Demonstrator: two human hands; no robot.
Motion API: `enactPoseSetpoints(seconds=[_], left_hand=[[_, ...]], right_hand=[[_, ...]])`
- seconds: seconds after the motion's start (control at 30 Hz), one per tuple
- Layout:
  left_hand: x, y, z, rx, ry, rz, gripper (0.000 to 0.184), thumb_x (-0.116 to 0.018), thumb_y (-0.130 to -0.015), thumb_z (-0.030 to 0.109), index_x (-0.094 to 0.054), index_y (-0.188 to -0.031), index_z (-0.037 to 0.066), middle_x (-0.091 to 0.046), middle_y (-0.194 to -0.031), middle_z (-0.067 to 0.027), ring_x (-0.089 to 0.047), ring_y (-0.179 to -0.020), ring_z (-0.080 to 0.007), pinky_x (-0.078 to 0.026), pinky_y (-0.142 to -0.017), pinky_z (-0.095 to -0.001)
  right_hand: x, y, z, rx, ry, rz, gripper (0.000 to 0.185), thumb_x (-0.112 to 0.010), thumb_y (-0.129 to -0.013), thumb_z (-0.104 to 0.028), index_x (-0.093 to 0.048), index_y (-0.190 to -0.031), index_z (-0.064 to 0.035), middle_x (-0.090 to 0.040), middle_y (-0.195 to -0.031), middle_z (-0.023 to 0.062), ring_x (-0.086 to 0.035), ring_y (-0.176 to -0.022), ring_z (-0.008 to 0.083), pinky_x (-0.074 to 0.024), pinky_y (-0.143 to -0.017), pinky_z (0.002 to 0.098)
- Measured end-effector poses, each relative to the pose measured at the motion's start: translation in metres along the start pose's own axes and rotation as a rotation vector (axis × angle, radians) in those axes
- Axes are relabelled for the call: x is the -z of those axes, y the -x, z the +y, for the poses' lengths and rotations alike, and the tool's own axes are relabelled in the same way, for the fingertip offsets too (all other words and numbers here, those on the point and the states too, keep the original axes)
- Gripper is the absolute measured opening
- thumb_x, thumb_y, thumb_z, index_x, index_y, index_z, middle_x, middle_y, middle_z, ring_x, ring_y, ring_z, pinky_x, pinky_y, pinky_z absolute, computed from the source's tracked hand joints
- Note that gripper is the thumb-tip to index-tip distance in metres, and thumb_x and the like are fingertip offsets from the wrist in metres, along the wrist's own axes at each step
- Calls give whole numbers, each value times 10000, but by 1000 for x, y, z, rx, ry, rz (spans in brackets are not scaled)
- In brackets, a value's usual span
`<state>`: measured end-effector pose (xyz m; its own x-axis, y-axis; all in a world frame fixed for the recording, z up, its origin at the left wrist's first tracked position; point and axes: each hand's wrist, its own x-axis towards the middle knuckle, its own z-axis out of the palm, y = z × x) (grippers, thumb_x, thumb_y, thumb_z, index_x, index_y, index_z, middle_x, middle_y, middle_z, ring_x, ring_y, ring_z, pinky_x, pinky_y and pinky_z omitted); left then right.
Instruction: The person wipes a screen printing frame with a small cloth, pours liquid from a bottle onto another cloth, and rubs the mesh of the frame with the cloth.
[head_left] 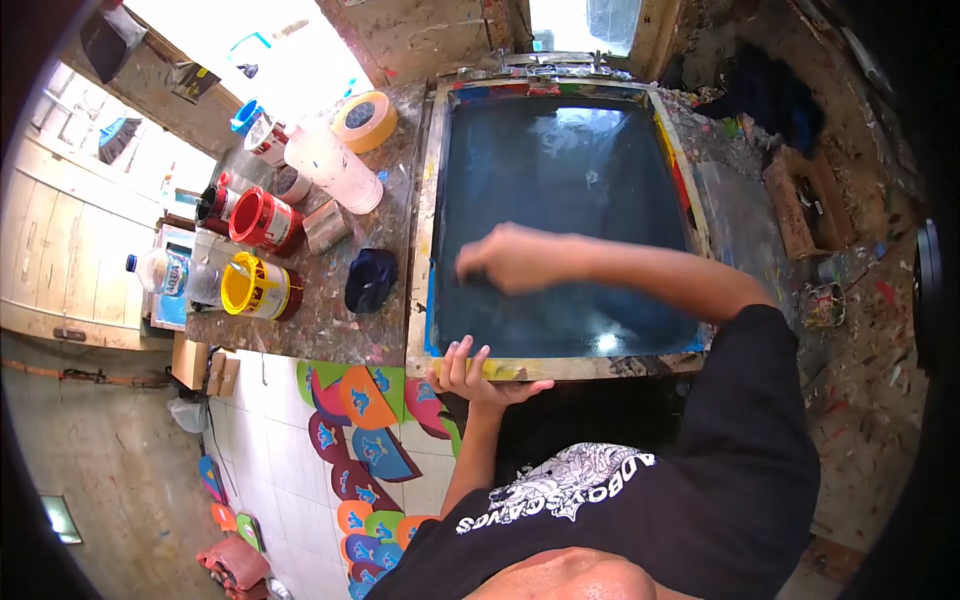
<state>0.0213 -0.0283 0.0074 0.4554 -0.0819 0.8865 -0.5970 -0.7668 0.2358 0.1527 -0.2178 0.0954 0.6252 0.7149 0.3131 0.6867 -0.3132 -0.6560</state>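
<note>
A wooden-framed printing screen [427, 215] with a dark, wet-looking mesh lies on the bench before me. My right hand [522, 260] is closed over the left-middle part of the mesh. Something dark shows under its fingers, too hidden to name. At the near edge of the frame, my left hand [475, 375] rests with fingers spread over the wood and the thumb stretched to the right. Left of the frame lies a crumpled dark cloth [371, 281].
On the bench's left stand a yellow paint can [262, 287], a red paint can [267, 222], a pinkish plastic bottle [335, 170], a tape roll [363, 122] and a water bottle [172, 273]. A wooden box [805, 205] sits at right. Colourful printed pieces [365, 400] lie below left.
</note>
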Motion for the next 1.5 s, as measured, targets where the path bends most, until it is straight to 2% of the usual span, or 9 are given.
enactPoseSetpoints(seconds=[0.13, 0.33, 0.4, 0.47, 0.7, 0.87, 1.17, 1.33, 1.5], left_hand=[[1, 4, -1, 6, -11, -18, 977, -464, -682, 974, -534, -1169, 129, -539, -1227, -93, -444, -1225, -274, -179, -1126, -545], [-2, 0, -2, -15, -35, 22, 1042, -435, -681, 983, -521, -1213, 91, -539, -1270, -159, -437, -1253, -321, -171, -1134, -544], [-2, 4, 0, 9, -43, 23, 1043, -431, -688, 979, -523, -1219, 86, -538, -1276, -163, -431, -1265, -322, -170, -1134, -545], [0, 4, 0, 0, -48, 8, 1046, -433, -700, 971, -515, -1246, 83, -527, -1292, -174, -432, -1279, -334, -188, -1122, -552], [2, 8, -2, -19, -39, 0, 1061, -431, -695, 975, -512, -1264, 83, -525, -1299, -172, -439, -1291, -333, -175, -1130, -561], [5, 2, 0, -12, -34, -28, 1036, -433, -703, 969, -516, -1243, 89, -527, -1300, -163, -435, -1297, -323, -172, -1133, -555], [2, 1, -1, -29, -47, -19, 1045, -432, -710, 964, -522, -1247, 73, -527, -1295, -159, -440, -1295, -328, -168, -1139, -562], [1, 5, -3, -6, -21, 5, 1043, -426, -703, 972, -527, -1223, 73, -535, -1266, -158, -435, -1298, -328, -166, -1138, -564], [2, 4, -3, -28, -9, 5, 1040, -452, -698, 966, -535, -1214, 67, -543, -1246, -157, -469, -1266, -326, -159, -1143, -559]], right_hand=[[-2, 9, -26, 57, -40, -298, 357, -606, -804, -20, -626, -1154, -89, -677, -1089, 166, -664, -1009, 367, -539, -852, 460], [5, -4, 70, -102, 411, 111, 427, -576, -823, -29, -596, -1249, -58, -678, -1158, 194, -662, -1062, 375, -541, -891, 461], [0, -1, 4, -140, 212, -213, 439, -590, -817, -33, -594, -1254, -70, -642, -1272, 191, -636, -1149, 358, -538, -921, 455], [-28, 15, -15, 234, 186, -135, 421, -596, -826, -55, -596, -1246, -83, -640, -1258, 182, -624, -1167, 336, -544, -892, 462], [32, 1, 81, -257, 417, 97, 355, -563, -830, -54, -628, -1179, -70, -692, -1037, 171, -672, -988, 376, -539, -886, 459], [-11, 15, -13, 81, 183, -186, 411, -578, -824, 2, -624, -1227, -61, -691, -1196, 118, -647, -1116, 350, -506, -1022, 406], [-12, 31, 1, 7, 278, -117, 399, -567, -845, -50, -620, -1237, -105, -637, -1302, 108, -616, -1188, 351, -445, -1106, 459], [-3, 98, -65, -90, -58, -285, 352, -534, -904, -40, -656, -1221, -131, -637, -1350, 37, -620, -1206, 242, -322, -1210, 457], [58, 161, -48, -510, 314, 3, 334, -594, -837, 46, -703, -1132, -69, -689, -1244, 82, -652, -1155, 257, -375, -1170, 481]])
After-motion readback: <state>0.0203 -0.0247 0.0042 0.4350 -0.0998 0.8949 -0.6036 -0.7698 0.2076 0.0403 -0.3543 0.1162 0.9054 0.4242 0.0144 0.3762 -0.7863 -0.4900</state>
